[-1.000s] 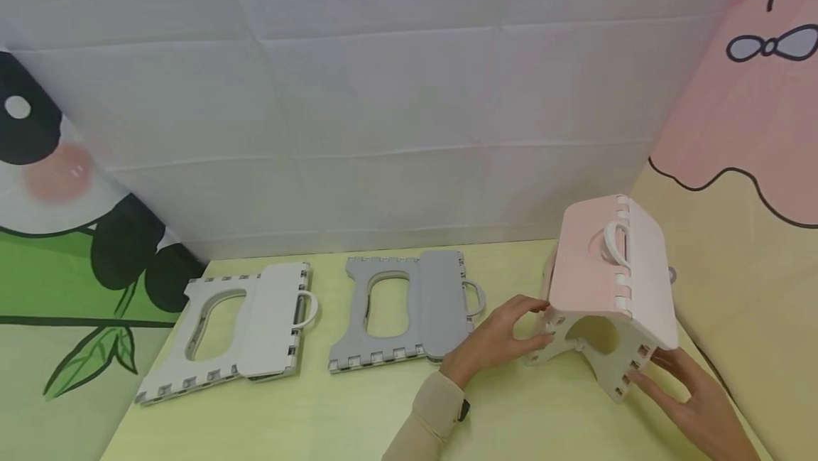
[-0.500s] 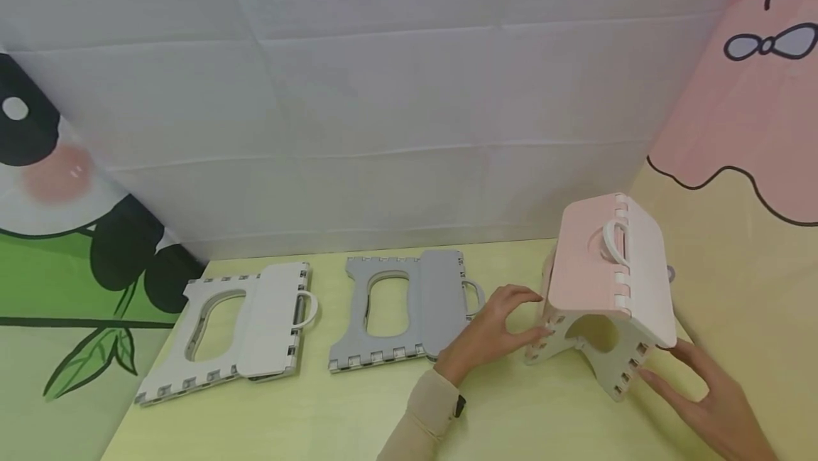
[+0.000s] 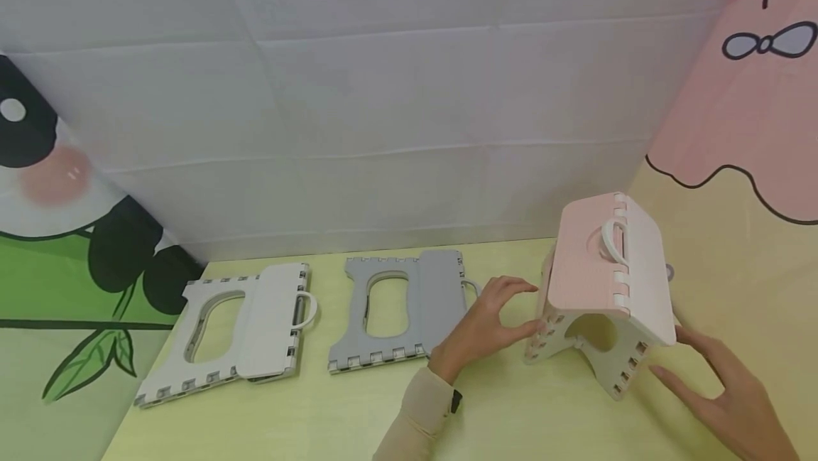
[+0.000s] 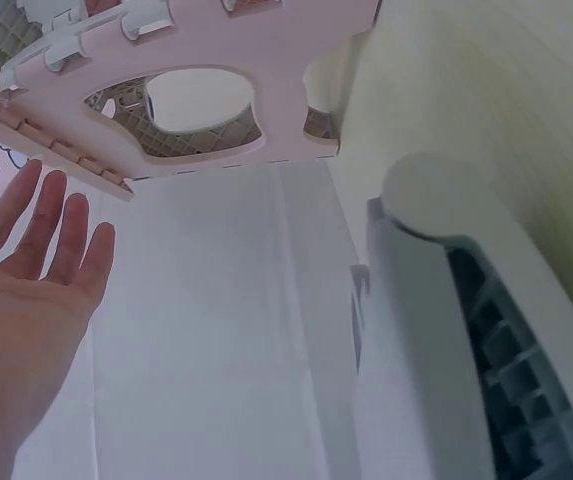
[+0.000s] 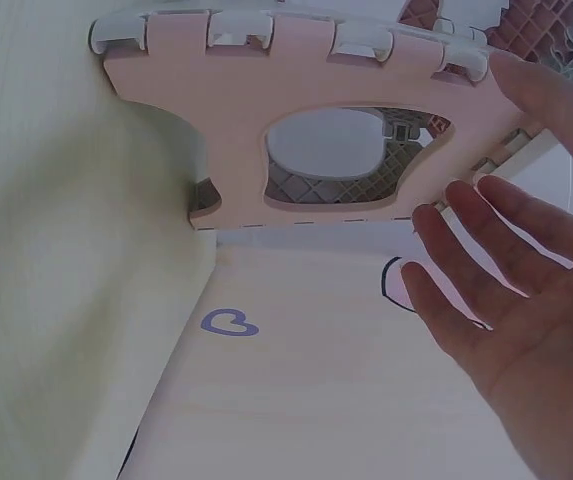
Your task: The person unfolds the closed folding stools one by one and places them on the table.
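Note:
A pink-and-white folding step stool (image 3: 588,262) stands partly unfolded on the table's right, its two top halves sloping like a roof. A white loop handle (image 3: 615,242) sticks up at the ridge. My left hand (image 3: 479,326) is at the stool's left side, fingers extended and thumb tip close to its leg panel; whether it touches, I cannot tell. Beyond the opposite side, my right hand (image 3: 728,390) is spread with nothing in it, fingertips near the white edge. In the right wrist view, the pink leg panel (image 5: 236,120) with its oval hole stands beside that hand's fingers.
A grey folded step stool (image 3: 441,297) lies flat just left of my left hand. Farther left lies a white folded step stool (image 3: 275,326). A pale cloth wall (image 3: 383,198) borders the yellow table (image 3: 307,418) at the back, and printed cloths hang at both sides.
Both hands have drawn outward from the stool, the left one leftward and the right one rightward. The stool has stayed in place with its roof-like shape.

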### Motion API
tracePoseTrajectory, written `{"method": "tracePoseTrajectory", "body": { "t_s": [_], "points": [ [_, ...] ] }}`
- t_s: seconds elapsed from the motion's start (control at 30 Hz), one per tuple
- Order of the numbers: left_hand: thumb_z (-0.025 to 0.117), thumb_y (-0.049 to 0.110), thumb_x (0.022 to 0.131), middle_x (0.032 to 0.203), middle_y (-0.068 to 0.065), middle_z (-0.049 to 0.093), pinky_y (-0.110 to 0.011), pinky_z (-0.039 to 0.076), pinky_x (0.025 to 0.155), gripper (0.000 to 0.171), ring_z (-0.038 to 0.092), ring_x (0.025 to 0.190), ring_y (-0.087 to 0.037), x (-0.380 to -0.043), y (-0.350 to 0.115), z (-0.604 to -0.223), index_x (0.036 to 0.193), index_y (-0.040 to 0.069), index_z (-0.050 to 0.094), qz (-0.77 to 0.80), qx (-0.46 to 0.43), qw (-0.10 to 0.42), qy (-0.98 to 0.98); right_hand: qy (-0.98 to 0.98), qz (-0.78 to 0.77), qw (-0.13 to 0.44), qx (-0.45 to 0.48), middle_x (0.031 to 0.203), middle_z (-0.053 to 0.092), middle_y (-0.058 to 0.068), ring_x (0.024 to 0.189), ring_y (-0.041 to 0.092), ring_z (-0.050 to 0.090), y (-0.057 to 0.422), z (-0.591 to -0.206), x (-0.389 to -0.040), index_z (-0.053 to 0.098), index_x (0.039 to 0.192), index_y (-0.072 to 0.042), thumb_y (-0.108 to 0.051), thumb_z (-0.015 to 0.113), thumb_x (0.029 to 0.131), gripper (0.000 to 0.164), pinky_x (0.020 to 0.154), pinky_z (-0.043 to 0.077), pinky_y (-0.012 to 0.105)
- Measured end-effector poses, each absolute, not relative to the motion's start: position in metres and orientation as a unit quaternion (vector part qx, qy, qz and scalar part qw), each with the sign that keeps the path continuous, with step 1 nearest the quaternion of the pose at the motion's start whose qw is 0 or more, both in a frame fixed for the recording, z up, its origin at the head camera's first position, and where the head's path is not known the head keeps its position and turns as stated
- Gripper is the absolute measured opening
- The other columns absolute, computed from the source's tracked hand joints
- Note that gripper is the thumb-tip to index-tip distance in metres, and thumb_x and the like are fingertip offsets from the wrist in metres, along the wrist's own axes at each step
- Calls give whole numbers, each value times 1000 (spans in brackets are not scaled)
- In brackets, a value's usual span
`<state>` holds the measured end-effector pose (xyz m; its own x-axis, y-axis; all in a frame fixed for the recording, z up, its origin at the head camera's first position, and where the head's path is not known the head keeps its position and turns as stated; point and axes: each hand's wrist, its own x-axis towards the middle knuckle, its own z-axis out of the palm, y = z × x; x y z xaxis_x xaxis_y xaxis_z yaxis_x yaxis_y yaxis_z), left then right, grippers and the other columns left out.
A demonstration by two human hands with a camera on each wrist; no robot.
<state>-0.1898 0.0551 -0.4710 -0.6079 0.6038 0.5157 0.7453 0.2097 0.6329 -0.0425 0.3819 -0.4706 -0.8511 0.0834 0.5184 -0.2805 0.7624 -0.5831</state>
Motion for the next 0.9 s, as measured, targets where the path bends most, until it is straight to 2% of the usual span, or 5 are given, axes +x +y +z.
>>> {"method": "tracePoseTrajectory", "body": {
  "t_s": [0.47, 0.6, 0.7, 0.8, 0.9],
  "points": [
    [82, 23, 90, 135, -3, 57, -25, 41, 111, 51, 49, 130, -13, -188, 55, -451, 135, 11, 60, -447, -458, 128, -758, -887, 332, 304, 102, 135, 61, -12, 130, -9, 47, 384, -448, -42, 64, 136, -2, 2, 95, 61, 81, 105, 30, 4],
    [83, 21, 89, 133, -5, 58, -24, 40, 112, 50, 50, 129, -15, -187, 57, -444, 132, 7, 62, -445, -469, 147, -749, -872, 328, 336, 138, 133, 66, 4, 131, -3, 50, 385, -445, -47, 64, 131, 5, -29, 95, 74, 73, 108, 33, 8],
    [84, 20, 89, 133, -5, 58, -23, 40, 112, 51, 50, 129, -15, -186, 59, -441, 132, 5, 61, -442, -474, 151, -746, -859, 327, 363, 153, 129, 68, 11, 131, 0, 52, 384, -443, -50, 65, 128, 7, -54, 85, 81, 80, 109, 34, 10],
    [84, 20, 89, 134, -5, 57, -23, 39, 112, 52, 49, 130, -15, -186, 60, -438, 133, 5, 61, -443, -475, 152, -745, -856, 329, 368, 155, 129, 68, 13, 131, 1, 53, 383, -438, -50, 65, 128, 8, -59, 80, 82, 82, 109, 34, 10],
    [84, 20, 89, 135, -5, 57, -23, 39, 112, 53, 48, 131, -15, -186, 61, -436, 134, 5, 60, -444, -476, 152, -743, -858, 329, 363, 153, 130, 67, 13, 131, 1, 52, 381, -434, -50, 65, 129, 7, -56, 82, 82, 81, 109, 34, 10]
  ]
}}
